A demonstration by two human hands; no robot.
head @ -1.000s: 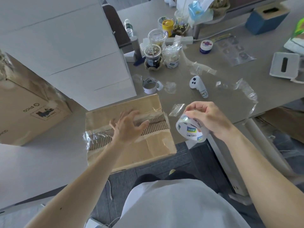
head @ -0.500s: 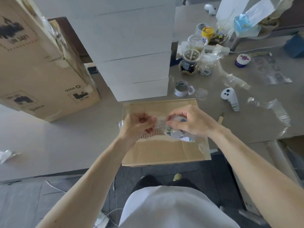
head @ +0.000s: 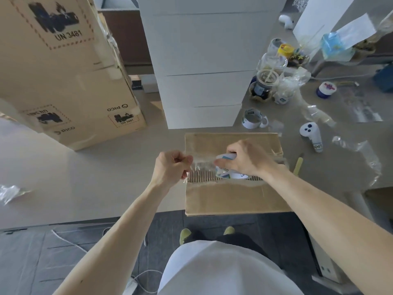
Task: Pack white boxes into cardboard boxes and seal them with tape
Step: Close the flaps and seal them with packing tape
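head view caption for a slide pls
Left hand pinches tape drawn from the roll in right hand, over a cardboard box.

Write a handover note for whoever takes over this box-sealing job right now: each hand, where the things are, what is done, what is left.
Left hand: pinches the free end of the clear tape strip.
Right hand: grips the white-and-blue roll of clear tape above the seam.
Small brown cardboard box: closed, at the grey table's front edge; stack of white boxes behind it.
Done: flaps shut, strip pulled out.
Left: press the strip along the seam, cut it.
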